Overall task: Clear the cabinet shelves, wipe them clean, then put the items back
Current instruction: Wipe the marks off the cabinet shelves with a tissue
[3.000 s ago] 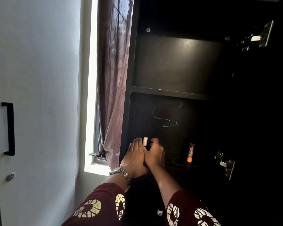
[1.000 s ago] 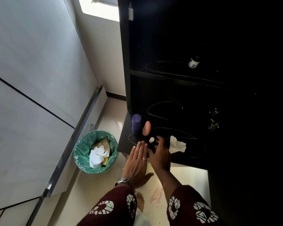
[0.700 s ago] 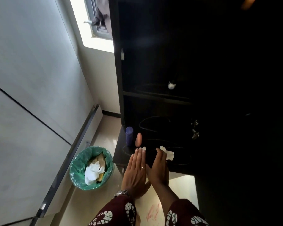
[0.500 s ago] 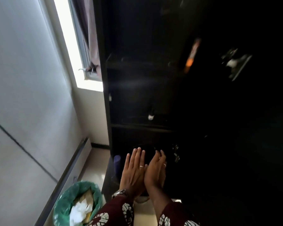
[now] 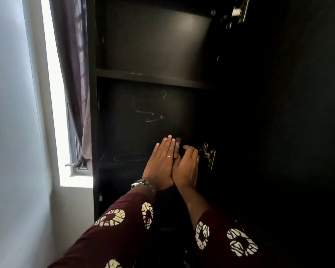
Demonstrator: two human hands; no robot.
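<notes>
The cabinet is standing open, dark inside, and it is filling the middle of the view. An upper shelf is crossing it, and the space above it is showing only the dark back panel. A lower shelf is lying further down, with a thin pale ring mark on its surface, left of the hands. On the back panel between the two shelves some pale scribble marks are showing.

Both hands are reaching to the lower shelf, side by side and touching at the heels. The left hand is being held flat, with the fingers straight and together, gripping nothing. It is wearing a ring, and a watch is sitting on the wrist. The right hand is curling its fingers around a small dark item, whose top is peeking out between the two hands. What this item is I cannot tell, because it is mostly hidden.

Just right of the right hand, a metal hinge is shining. Another hinge is sitting at the top right.

Both sleeves are maroon with white round patterns. Left of the cabinet a curtain is hanging beside a bright window, and a pale wall is filling the far left.
</notes>
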